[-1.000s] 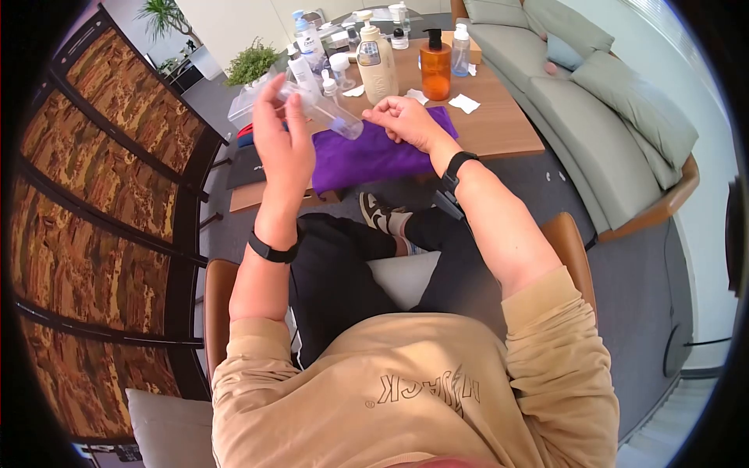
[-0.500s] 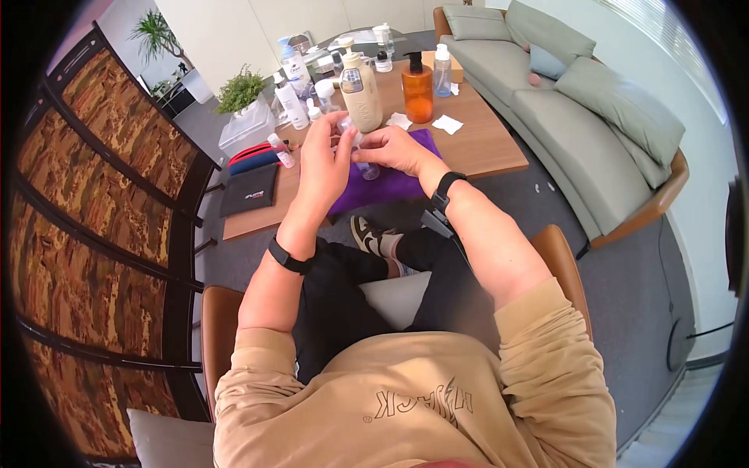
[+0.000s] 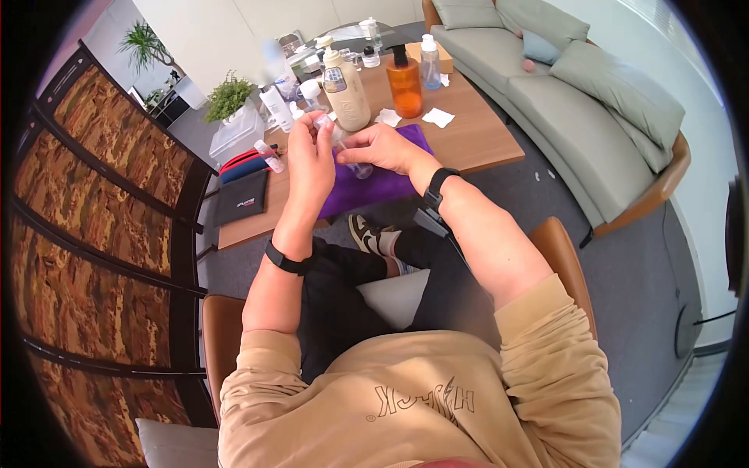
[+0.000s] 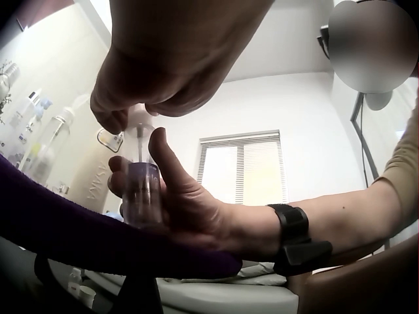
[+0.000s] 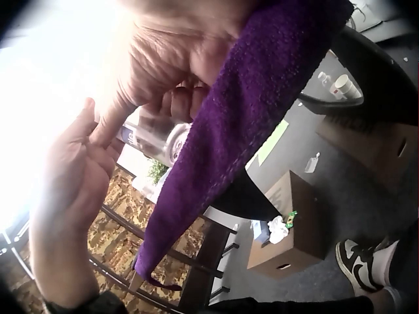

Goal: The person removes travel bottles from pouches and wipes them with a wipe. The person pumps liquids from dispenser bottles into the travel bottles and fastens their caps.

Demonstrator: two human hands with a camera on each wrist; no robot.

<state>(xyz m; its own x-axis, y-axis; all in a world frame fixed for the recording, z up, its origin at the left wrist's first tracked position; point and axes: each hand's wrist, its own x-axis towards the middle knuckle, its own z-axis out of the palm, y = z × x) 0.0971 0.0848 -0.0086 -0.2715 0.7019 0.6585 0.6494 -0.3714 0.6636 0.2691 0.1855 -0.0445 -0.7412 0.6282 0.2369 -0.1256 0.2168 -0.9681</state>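
A clear bottle (image 3: 360, 170) with a thin inner tube and a purplish label stands nearly upright on the purple cloth (image 3: 374, 186) at the table's near edge. My left hand (image 3: 310, 160) reaches over its top; in the left wrist view those fingers pinch the pale cap (image 4: 139, 116). Lower down, my right hand (image 3: 384, 148) grips the bottle's body, with the thumb (image 4: 163, 154) along one side. In the right wrist view the cloth (image 5: 222, 124) covers part of the right hand (image 5: 177, 59), and the bottle's base (image 5: 175, 142) shows beside it.
Beyond the hands stand a cream pump bottle (image 3: 349, 101), an amber pump bottle (image 3: 406, 93) and several smaller bottles. White paper scraps (image 3: 438, 118) lie to the right. A dark pouch (image 3: 242, 199), a small pinkish bottle (image 3: 269, 158) and a plastic box (image 3: 236, 139) are left.
A second ago my left hand held the bottle tilted in the air, with my right hand beside its lower end. Now the bottle is upright on the cloth with both hands on it.
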